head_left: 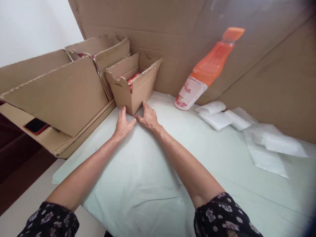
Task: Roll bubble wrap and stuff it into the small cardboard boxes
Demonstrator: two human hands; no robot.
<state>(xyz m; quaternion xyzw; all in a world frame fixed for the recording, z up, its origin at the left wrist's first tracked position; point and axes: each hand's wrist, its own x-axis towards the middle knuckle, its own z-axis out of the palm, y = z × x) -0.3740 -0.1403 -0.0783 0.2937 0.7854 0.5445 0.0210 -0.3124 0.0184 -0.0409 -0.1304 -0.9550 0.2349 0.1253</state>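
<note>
A small open-topped cardboard box [120, 98] stands on the pale green cloth, one corner turned towards me. Something red and shiny [133, 78] shows inside, its kind partly hidden by the box walls. My left hand [122, 125] rests at the base of the box's left face, thumb and fingers apart. Against the base of its right face lies my right hand [149, 117], fingers stretched out and the thumb near the front corner. The two thumbs almost meet there. Neither hand is wrapped round anything.
Larger cardboard boxes [56, 95] stand at the left, with a red-edged phone [36, 126] on a flap below. To the right, an orange drink bottle [202, 72] appears tilted before the cardboard wall [172, 42]. Several white, translucent packets [266, 138] lie on the cloth [138, 171].
</note>
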